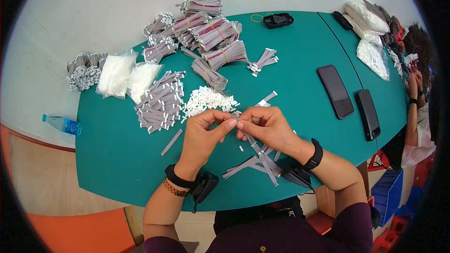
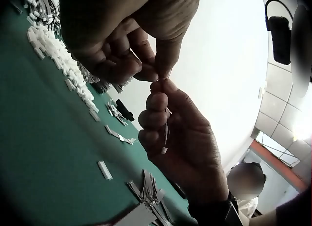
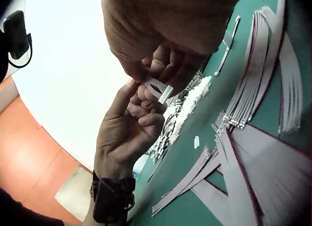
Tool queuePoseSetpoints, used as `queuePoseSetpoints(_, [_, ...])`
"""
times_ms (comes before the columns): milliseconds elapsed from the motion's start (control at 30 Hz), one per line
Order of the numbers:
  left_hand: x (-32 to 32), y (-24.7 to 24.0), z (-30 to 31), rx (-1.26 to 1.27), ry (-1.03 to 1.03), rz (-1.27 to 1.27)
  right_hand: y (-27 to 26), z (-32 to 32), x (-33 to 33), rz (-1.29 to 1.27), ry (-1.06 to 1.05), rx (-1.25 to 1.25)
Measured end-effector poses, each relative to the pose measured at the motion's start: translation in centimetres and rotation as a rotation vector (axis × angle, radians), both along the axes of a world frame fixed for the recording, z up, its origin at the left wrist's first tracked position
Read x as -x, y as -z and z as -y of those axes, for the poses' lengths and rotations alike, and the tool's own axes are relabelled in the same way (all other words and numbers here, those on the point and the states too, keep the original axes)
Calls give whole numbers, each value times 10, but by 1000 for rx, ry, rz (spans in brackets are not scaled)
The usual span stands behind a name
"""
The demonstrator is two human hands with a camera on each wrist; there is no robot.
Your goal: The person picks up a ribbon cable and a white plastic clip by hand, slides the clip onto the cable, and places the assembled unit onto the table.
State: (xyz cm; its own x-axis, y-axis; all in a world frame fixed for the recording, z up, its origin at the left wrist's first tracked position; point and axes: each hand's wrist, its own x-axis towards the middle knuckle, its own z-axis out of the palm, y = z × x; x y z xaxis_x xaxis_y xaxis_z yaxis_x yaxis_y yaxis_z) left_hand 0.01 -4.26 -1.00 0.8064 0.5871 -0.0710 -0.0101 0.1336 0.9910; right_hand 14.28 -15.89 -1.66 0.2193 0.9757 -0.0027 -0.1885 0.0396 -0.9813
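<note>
1. Working above the near part of the green table [image 1: 117,159], with left hand [image 1: 202,129] and right hand [image 1: 267,126] together, fingertips meeting.
2. Pinching one short flat ribbon cable [image 3: 157,88] between them: curled left thumb and forefinger on one stretch, curled right fingers on the other, so clamped on it from both sides.
3. Holding it lifted clear of the table, with the white connector [image 3: 165,93] at its end poking out between the fingers, probably to have that small end steady and in plain sight.
4. Just beyond the hands, a pile of white connector housings [image 1: 208,99], seemingly placed for a short reach.
5. Under the right wrist, loose ribbon cables [image 1: 258,161] fanned flat on the table, likely set there as the nearest stock.
6. Further back and to the left, a heap of grey cables [image 1: 161,100], rubber-banded bundles [image 1: 213,30] and clear plastic bags [image 1: 115,72], sorted by kind, by the look of it.
7. Off to the right, well apart from the work, two dark phones [image 1: 335,91] lying flat, presumably parked out of the way.
8. Beside the table's left edge, a water bottle [image 1: 63,124] on its side.
</note>
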Motion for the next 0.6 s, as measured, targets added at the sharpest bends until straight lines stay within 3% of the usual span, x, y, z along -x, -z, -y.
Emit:
queuePoseSetpoints(433, [-3,2,4,184,-30,58,1,-1,2,-48,42,-24])
queuePoseSetpoints(600, [-1,3,3,109,-30,24,3,-1,1,-16,28,-16])
